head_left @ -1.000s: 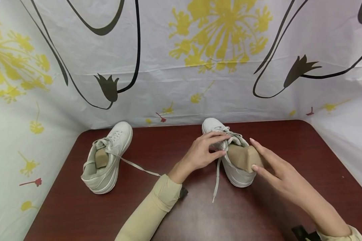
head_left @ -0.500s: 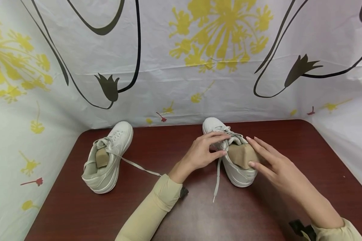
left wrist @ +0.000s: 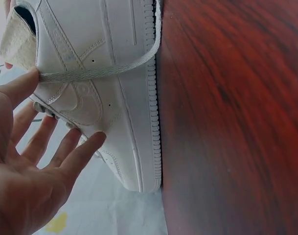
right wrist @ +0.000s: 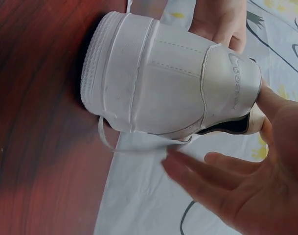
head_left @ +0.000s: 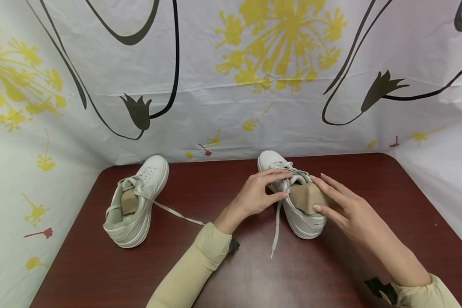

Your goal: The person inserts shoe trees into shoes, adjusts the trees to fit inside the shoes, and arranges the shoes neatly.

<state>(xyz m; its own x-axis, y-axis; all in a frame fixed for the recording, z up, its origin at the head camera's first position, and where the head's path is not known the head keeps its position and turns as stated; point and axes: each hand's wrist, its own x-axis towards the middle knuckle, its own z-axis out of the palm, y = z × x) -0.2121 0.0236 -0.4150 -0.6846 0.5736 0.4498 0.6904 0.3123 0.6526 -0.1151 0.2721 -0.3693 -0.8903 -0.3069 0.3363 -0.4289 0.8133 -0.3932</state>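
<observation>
A white sneaker stands on the table at the right of the head view, toe away from me. My left hand holds it around the laced front, thumb by the collar and fingers over the laces. One loose lace crosses the sneaker's side under the thumb. A tan paper-like shoe insert fills the sneaker's opening and rises above the heel. My right hand grips the insert's rear end between thumb and fingers. The insert's front part is hidden inside the sneaker.
A second white sneaker stands at the left with a tan insert deep inside. Its lace trails toward my left forearm. The dark red table ends at a white patterned curtain behind the sneakers.
My right hand has moved left and slightly forward, and the insert has gone further into the right sneaker. The left hand and the other sneaker have stayed put.
</observation>
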